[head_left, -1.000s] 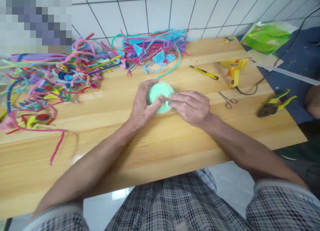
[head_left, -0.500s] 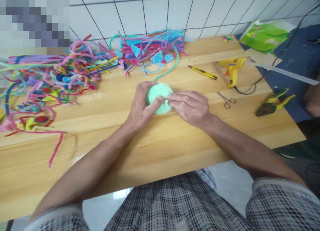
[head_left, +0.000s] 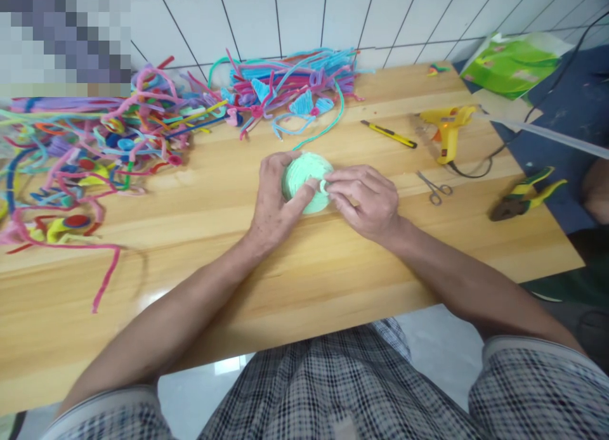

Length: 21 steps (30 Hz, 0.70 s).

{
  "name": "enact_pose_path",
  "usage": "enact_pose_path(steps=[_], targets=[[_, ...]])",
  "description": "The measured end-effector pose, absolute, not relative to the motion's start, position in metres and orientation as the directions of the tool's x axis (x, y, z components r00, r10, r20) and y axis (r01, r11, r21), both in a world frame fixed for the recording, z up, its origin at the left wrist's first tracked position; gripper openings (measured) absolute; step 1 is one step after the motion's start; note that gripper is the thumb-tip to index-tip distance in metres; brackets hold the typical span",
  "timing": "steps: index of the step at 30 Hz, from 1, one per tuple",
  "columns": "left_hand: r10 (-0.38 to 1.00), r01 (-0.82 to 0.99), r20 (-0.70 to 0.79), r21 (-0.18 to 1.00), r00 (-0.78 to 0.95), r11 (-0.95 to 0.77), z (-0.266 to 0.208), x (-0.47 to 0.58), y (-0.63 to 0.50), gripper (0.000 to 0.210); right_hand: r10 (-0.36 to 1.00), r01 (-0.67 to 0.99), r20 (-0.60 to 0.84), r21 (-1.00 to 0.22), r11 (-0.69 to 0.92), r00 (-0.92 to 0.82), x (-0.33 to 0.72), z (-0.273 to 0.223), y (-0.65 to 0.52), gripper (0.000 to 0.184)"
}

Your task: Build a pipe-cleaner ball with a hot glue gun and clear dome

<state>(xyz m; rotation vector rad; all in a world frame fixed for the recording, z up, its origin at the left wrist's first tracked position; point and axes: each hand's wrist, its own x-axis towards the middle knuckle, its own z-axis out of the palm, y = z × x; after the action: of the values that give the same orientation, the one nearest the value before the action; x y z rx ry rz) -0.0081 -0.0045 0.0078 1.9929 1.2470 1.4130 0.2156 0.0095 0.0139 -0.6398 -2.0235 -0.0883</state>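
Both hands meet at a round, mint-green ball of fuzzy wound strands (head_left: 301, 171), over the pale wooden table (head_left: 285, 294)! Left hand (head_left: 275, 196) curls round its left side, gripping, thumb laid across the face. Right hand (head_left: 365, 200) comes in at the ball's right edge, fingertips seemingly pinching a small pale-green curl of strand (head_left: 323, 187). That curl sits just left of those fingertips, right beside the left thumb, bowed, no clear long axis. The ball looks plump, soft, ridged with windings.
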Motion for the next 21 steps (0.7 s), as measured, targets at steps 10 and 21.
enact_pose_path(steps=[10,21], targets=[[0.868,0.374,0.479,0.787,0.13,-0.49,0.008,-0.016,0.004,0.057,0.336,0.473,0.853,-0.123,0.872,-0.398,0.215,0.015,0.007,0.02],[0.864,0.377,0.439,0.778,0.246,-0.502,0.018,-0.024,0.01,0.051,0.359,0.49,0.824,-0.117,0.864,-0.438,0.213,0.015,0.006,0.02]])
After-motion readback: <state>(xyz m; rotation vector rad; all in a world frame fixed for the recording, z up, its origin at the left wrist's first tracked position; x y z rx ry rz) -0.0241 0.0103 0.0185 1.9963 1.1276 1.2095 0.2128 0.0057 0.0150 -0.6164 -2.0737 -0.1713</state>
